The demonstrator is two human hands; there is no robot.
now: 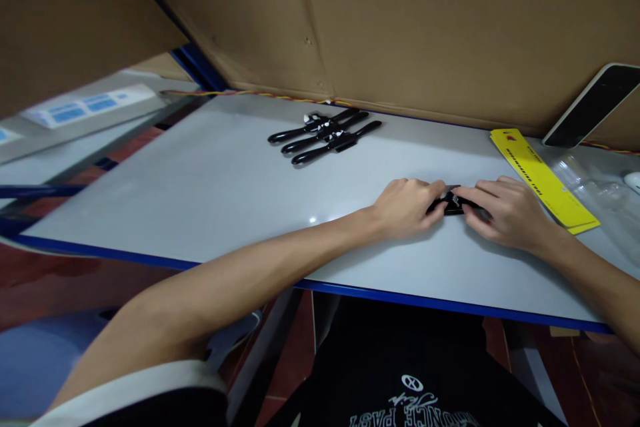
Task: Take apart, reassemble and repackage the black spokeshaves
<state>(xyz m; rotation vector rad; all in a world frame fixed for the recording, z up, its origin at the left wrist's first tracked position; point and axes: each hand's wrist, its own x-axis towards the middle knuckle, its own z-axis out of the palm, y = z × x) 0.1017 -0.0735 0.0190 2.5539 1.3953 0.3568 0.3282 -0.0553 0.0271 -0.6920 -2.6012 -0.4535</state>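
Observation:
A black spokeshave (455,204) lies low over the table, between my two hands, its middle body with a bright metal part showing. My left hand (406,208) is closed round its left handle, thumb and fingertips near the body. On the other side my right hand (515,212) grips the right handle, with a finger reaching to the metal part. Both handles are mostly hidden by the fingers. Further back on the left, three similar black spokeshaves (325,136) lie side by side, slanted, with shiny hardware at their middles.
A yellow card (544,180) printed "woodworking tool" lies right of my hands. Clear plastic packaging (607,197) sits beyond it. A dark flat device (593,107) leans on the cardboard wall (400,27). Wires (260,95) run along the grey table's (165,193) back edge.

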